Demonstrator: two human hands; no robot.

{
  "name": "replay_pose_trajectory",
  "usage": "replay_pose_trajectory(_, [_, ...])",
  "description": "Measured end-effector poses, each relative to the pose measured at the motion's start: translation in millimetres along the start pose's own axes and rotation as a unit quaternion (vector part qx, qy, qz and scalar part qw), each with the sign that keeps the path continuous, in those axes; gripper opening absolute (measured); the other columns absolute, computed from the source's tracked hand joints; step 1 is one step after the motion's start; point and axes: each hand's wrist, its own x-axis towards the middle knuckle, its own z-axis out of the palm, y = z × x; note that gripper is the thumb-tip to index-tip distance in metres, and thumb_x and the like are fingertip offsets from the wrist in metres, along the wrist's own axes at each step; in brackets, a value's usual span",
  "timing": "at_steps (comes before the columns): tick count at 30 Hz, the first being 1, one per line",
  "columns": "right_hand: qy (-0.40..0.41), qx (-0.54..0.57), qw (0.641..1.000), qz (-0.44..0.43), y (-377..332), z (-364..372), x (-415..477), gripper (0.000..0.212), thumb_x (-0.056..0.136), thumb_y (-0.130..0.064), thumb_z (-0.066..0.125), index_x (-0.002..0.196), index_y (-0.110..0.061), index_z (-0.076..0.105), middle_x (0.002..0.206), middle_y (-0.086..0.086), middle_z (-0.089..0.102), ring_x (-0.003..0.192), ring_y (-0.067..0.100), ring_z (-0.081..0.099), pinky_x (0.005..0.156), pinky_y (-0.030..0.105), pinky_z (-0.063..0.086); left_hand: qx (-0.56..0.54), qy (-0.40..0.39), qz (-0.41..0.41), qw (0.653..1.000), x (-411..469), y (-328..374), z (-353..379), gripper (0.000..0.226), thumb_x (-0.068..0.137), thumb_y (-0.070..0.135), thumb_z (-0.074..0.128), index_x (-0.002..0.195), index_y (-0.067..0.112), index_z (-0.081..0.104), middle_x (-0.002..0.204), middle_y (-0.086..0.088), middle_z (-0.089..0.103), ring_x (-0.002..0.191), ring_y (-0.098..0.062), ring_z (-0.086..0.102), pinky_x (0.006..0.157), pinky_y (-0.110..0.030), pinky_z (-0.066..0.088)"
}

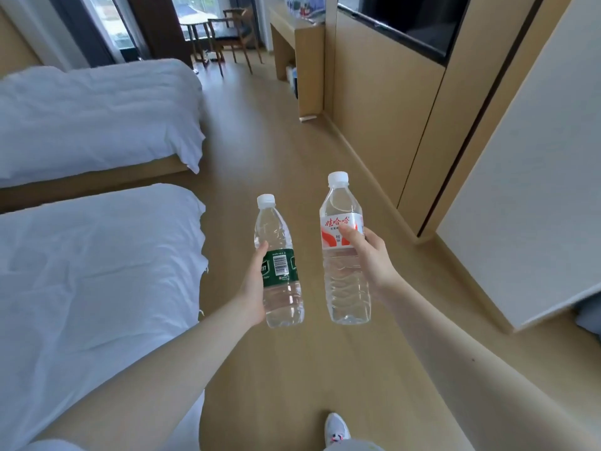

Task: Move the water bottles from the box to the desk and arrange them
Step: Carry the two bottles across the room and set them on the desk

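Firmly clasped at the labels by curled fingers point(262, 249): green bottle point(282, 265) in left hand point(253, 288), red bottle point(346, 288) in right hand point(370, 258). Held upright and apart, mid-air over floor point(276, 141), probably for carrying to desk point(309, 60) far ahead. Box unseen.

- Two water bottles: a green-label bottle point(281, 271), a red-label bottle point(344, 252)
- Two hands: left hand point(255, 284), right hand point(372, 257)
- Two beds: far bed point(97, 115), near bed point(97, 271)
- One chair point(234, 35)
- One shoe point(336, 429)

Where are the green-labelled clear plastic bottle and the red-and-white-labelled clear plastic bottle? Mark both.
Green-labelled clear plastic bottle point(280, 265): head view, on the label's barcode.
Red-and-white-labelled clear plastic bottle point(331, 237): head view, on the label's red swoosh.
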Motion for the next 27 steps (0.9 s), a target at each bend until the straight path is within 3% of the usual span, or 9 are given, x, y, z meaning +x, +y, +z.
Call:
replay_pose_trajectory(2, [-0.003,0.008,1.0,0.011,-6.6,-7.6,32.6,0.034,0.092,-0.033,0.061,0.112,-0.006,0.062,0.084,0.006,0.071,0.066,0.014,0.07,0.05,0.025,0.052,-0.014,0.011,-0.001,1.0,21.2,10.4,13.1,0.061,0.074,0.072,0.061,0.07,0.014,0.078,0.082,-0.016,0.074,0.064,-0.031,0.071,0.052,-0.036,0.056])
replay_pose_trajectory(7, [-0.021,0.018,0.999,0.038,-13.1,-11.4,94.2,0.039,0.091,-0.036,0.062,0.114,-0.005,0.063,0.091,0.009,0.069,0.074,0.019,0.067,0.06,0.029,0.055,-0.024,0.042,-0.002,0.999,57.8,34.2,23.8,0.058,0.075,0.07,0.063,0.077,0.014,0.078,0.084,-0.015,0.074,0.069,-0.032,0.072,0.059,-0.037,0.057])
replay_pose_trajectory(9, [-0.028,0.018,0.999,0.039,-12.7,-8.1,112.7,0.038,0.091,-0.037,0.062,0.114,-0.007,0.063,0.095,0.009,0.071,0.077,0.018,0.068,0.065,0.029,0.055,-0.021,0.041,-0.004,0.999,68.8,43.4,21.9,0.062,0.074,0.07,0.063,0.091,0.012,0.076,0.093,-0.017,0.073,0.08,-0.034,0.071,0.071,-0.042,0.057])
replay_pose_trajectory(11, [-0.041,0.021,0.998,0.041,-13.3,-1.8,129.1,0.035,0.091,-0.036,0.062,0.111,-0.007,0.064,0.09,0.006,0.072,0.073,0.015,0.069,0.06,0.027,0.054,-0.022,0.04,-0.012,0.999,79.9,52.7,19.3,0.072,0.074,0.072,0.061,0.11,0.01,0.07,0.106,-0.017,0.071,0.098,-0.036,0.068,0.089,-0.048,0.053])
replay_pose_trajectory(13, [-0.052,0.02,0.998,0.042,-15.5,7.8,145.0,0.03,0.092,-0.034,0.062,0.107,-0.008,0.065,0.08,0.001,0.072,0.067,0.012,0.069,0.053,0.023,0.052,-0.032,0.035,-0.01,0.999,91.9,63.9,14.5,0.073,0.075,0.071,0.06,0.114,0.01,0.068,0.108,-0.017,0.069,0.101,-0.036,0.065,0.096,-0.048,0.049])
replay_pose_trajectory(21, [-0.044,-0.015,0.999,0.028,-27.3,60.9,221.5,0.033,0.089,-0.035,0.065,0.109,-0.009,0.065,0.09,0.006,0.072,0.071,0.013,0.07,0.053,0.021,0.052,-0.053,0.014,0.025,0.998,157.1,123.7,-14.3,0.068,0.068,0.068,0.066,0.105,0.012,0.071,0.101,-0.016,0.071,0.09,-0.035,0.068,0.082,-0.045,0.053])
replay_pose_trajectory(25, [-0.025,-0.022,0.999,0.025,-40.0,100.1,269.4,0.031,0.089,-0.037,0.064,0.108,-0.012,0.065,0.091,0.004,0.072,0.068,0.01,0.07,0.051,0.021,0.052,-0.061,-0.016,0.024,0.998,195.9,171.6,-36.4,0.056,0.075,0.066,0.064,0.091,0.014,0.077,0.096,-0.014,0.072,0.084,-0.032,0.07,0.074,-0.042,0.054])
replay_pose_trajectory(27, [-0.021,-0.024,0.999,0.025,-50.5,124.0,295.5,0.031,0.089,-0.037,0.065,0.108,-0.013,0.065,0.089,0.003,0.071,0.066,0.01,0.07,0.05,0.021,0.052,-0.049,-0.031,0.029,0.998,215.5,199.1,-50.5,0.063,0.076,0.068,0.061,0.103,0.013,0.074,0.101,-0.014,0.071,0.088,-0.033,0.068,0.079,-0.044,0.053])
